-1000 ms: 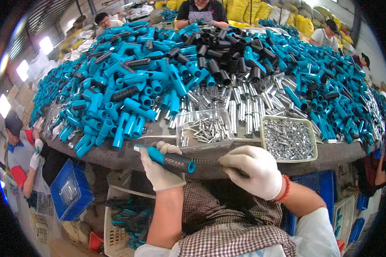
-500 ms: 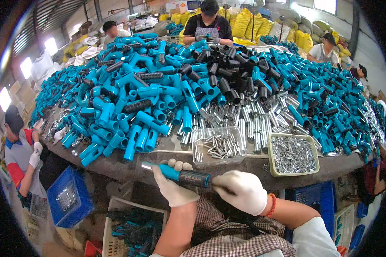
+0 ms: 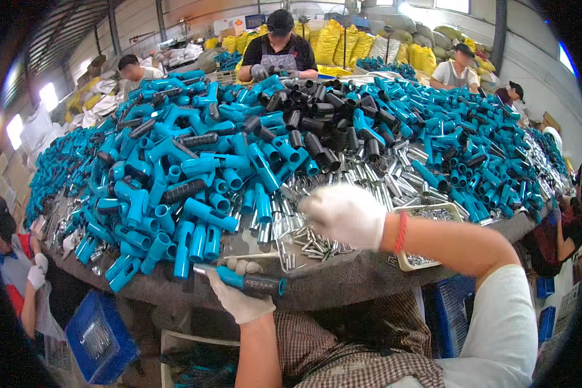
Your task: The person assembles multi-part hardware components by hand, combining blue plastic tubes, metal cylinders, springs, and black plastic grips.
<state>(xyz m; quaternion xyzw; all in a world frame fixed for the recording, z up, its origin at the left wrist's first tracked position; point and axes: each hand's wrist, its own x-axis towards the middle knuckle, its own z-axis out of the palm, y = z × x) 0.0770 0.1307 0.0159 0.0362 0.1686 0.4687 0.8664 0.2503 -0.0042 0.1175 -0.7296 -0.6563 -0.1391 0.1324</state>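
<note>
My gloved left hand (image 3: 242, 302) is closed around a teal-and-black plastic handle (image 3: 264, 283), held at a slant in front of the table edge. A short shiny metal tube sticks out of its left end; its right end shows a round opening. Farther right, my gloved right hand (image 3: 349, 216) is over a clear plastic tray (image 3: 280, 256) of small metal pins (image 3: 322, 247). Motion smears its fingers, so whether it holds a pin cannot be seen. A red bracelet (image 3: 401, 233) circles that wrist. My right forearm partly covers a pale yellow box (image 3: 405, 260) of small metal parts.
Teal plastic handles (image 3: 210, 165), black sleeves (image 3: 313, 145) and metal tubes (image 3: 385, 178) are heaped across the table. Below the edge stand a blue crate (image 3: 124, 355), a white crate (image 3: 167, 346) and another blue crate (image 3: 447, 317). Several co-workers sit around the table.
My right hand has left the handle's right end and reached forward over the clear tray. My left hand keeps its hold, slightly lower in view. The whole view has shifted a little.
</note>
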